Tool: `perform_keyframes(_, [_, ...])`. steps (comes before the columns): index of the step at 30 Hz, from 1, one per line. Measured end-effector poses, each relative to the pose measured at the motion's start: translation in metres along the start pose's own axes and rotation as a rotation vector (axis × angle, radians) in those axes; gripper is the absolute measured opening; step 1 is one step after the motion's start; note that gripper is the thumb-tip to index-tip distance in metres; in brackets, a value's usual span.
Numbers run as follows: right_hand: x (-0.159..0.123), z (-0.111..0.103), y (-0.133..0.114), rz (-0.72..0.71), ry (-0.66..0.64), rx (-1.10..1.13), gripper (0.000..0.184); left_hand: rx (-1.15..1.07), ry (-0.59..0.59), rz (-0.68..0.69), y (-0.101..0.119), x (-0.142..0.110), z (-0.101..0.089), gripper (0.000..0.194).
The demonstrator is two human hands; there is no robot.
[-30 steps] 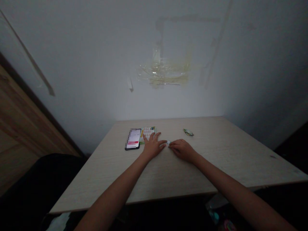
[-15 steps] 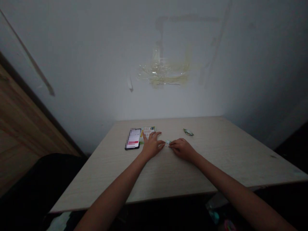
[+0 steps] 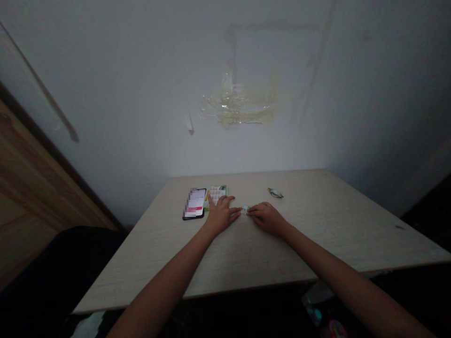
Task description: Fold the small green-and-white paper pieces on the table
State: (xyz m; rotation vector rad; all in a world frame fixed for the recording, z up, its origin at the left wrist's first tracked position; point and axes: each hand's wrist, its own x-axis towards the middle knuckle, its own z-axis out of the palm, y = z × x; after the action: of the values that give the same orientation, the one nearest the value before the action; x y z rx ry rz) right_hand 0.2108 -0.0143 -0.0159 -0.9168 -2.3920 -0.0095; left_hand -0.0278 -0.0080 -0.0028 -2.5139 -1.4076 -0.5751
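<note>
A small piece of printed paper (image 3: 245, 210), whitish with green and blue marks, lies low over the table between my two hands. My left hand (image 3: 220, 216) has its thumb and index finger together at the paper's left edge, while the other fingers spread out over a printed sheet (image 3: 218, 190). From the other side, my right hand (image 3: 267, 217) pinches the paper's right edge, its fingers curled together. How firmly each hand grips is too small to tell. The printed sheet, with rows of small pictures, is partly hidden under my left fingers.
Left of the sheet lies a phone (image 3: 194, 204) with its screen lit. A crumpled green and white wrapper-like piece (image 3: 275, 193) rests farther back on the right. The pale wooden table (image 3: 317, 211) meets a wall (image 3: 141, 94) with old tape on it.
The fingers of my left hand have shifted slightly, the raised ones drawing a little lower. The small paper has tilted slightly between both hands. The view has moved a little.
</note>
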Motion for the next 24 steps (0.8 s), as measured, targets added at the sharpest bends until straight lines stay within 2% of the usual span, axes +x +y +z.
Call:
perform_keyframes(8, [-0.0007, 0.0006, 0.0017, 0.007, -0.012, 0.014, 0.027, -0.075, 0.021, 0.000, 0.0004, 0.0008, -0.0006, 0.021])
perform_keyframes(13, [-0.0014, 0.0014, 0.0028, 0.005, -0.001, 0.021, 0.027, -0.036, 0.029, 0.067, 0.0042, 0.0004, -0.0062, 0.019])
perform_keyframes(24, [-0.0015, 0.0024, 0.0017, 0.012, 0.000, 0.017, 0.027, 0.035, -0.071, 0.131, 0.0022, 0.0060, -0.0035, 0.023])
